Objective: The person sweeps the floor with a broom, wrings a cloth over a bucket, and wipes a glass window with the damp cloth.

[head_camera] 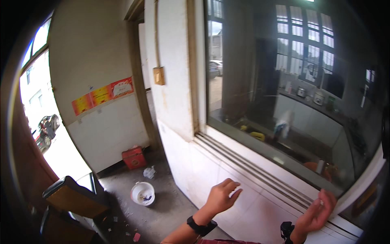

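Observation:
My left hand (223, 195) is raised in front of the white tiled wall (243, 210) below the window, with a dark band on its wrist. Its fingers are bent, the thumb stands apart, and no object shows between them. My right hand (318, 212) is near the lower right corner of the sliding window (268, 152), over the sill track (243, 166). Its fingers curl towards the thumb; a small pale spot shows between them, and I cannot tell whether it is an object. Another dark band (286, 229) is on that wrist.
A white bucket (143, 203) with scraps inside stands on the floor, near a crumpled plastic bag (149, 172) and a red box (134, 158). Chairs (74, 198) stand at lower left by a bright doorway (61, 146). Behind the glass are a counter (307, 114) and a rice cooker (319, 98).

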### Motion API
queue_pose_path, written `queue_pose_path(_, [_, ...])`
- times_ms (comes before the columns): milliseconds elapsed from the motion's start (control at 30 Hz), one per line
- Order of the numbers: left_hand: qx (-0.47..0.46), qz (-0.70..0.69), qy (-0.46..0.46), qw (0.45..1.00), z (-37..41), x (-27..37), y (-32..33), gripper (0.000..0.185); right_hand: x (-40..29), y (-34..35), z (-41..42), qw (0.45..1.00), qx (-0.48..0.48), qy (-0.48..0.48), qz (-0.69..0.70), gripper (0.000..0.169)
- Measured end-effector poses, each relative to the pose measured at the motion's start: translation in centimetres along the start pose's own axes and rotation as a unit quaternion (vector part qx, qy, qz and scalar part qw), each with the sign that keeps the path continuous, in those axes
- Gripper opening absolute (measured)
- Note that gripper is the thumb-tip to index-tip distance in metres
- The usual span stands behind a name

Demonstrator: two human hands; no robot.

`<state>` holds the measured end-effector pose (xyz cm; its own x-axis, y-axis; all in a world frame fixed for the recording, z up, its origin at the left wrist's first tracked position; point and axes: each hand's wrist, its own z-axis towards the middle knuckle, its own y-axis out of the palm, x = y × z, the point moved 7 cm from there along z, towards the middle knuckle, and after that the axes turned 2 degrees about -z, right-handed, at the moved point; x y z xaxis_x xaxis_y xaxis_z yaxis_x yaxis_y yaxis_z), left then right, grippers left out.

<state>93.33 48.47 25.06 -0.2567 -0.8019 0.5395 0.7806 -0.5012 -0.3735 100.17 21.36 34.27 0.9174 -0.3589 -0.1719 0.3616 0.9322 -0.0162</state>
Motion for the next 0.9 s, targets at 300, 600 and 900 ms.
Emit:
queue_pose_path(300, [0.196, 0.212, -0.287, 0.913, -12.9, -17.0, -32.7, 0.009, -14.4, 29.4, -8.4, 0.903, -0.212, 0.169, 0.332, 0.010])
queue_pose_path(600, [0.450, 0.143, -0.422, 0.774, -24.3, -27.5, -49.1, 0.008, -25.2, 51.5, -15.8, 0.802, -0.380, 0.178, 0.424, 0.009])
queue_pose_path(900, [0.370, 0.271, -0.465, 0.757, -20.1, -44.8, -57.5, 0.009, -33.2, 72.6, -21.6, 0.772, -0.446, 0.123, 0.436, 0.012])
